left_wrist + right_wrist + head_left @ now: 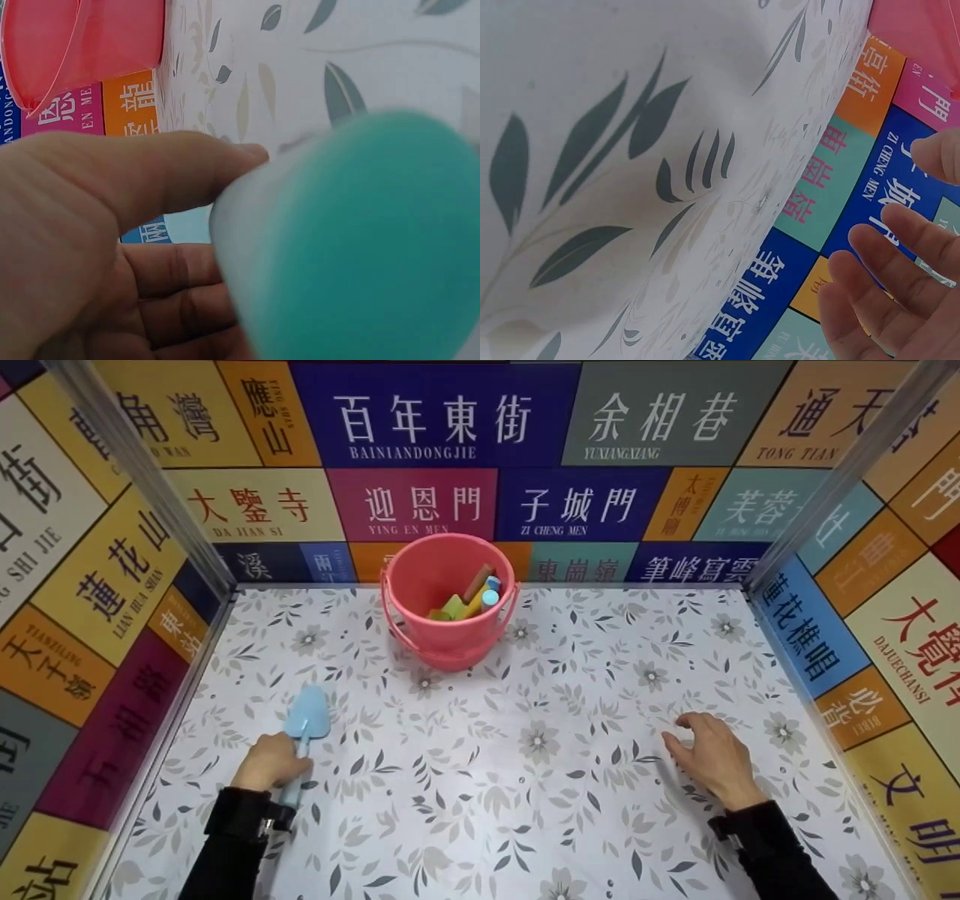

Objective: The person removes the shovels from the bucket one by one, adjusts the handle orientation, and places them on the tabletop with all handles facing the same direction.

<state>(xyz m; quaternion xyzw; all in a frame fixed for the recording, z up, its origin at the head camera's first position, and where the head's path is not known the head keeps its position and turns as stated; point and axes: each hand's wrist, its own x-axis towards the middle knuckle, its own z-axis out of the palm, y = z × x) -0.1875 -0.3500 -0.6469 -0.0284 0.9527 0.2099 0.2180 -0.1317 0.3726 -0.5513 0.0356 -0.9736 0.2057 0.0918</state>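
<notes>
A light blue toy shovel (pixel 309 712) is in my left hand (pixel 271 761), its blade pointing away from me. The fingers curl round its handle, and in the left wrist view the blurred handle end (pixel 375 240) looms large beside the thumb (pixel 187 165). My right hand (pixel 712 757) holds nothing; its fingers are loosely bent above the table at the right. A pink bucket (pixel 442 641) stands at the back, with several colourful pieces (pixel 474 598) inside, among them sticks in brown, yellow and blue.
The table (pixel 480 780) has a white cloth with a grey leaf and flower print. Panels with coloured Chinese signs (pixel 420 502) wall it in at the back, left and right. Clear upright strips (pixel 847 472) run along the corners.
</notes>
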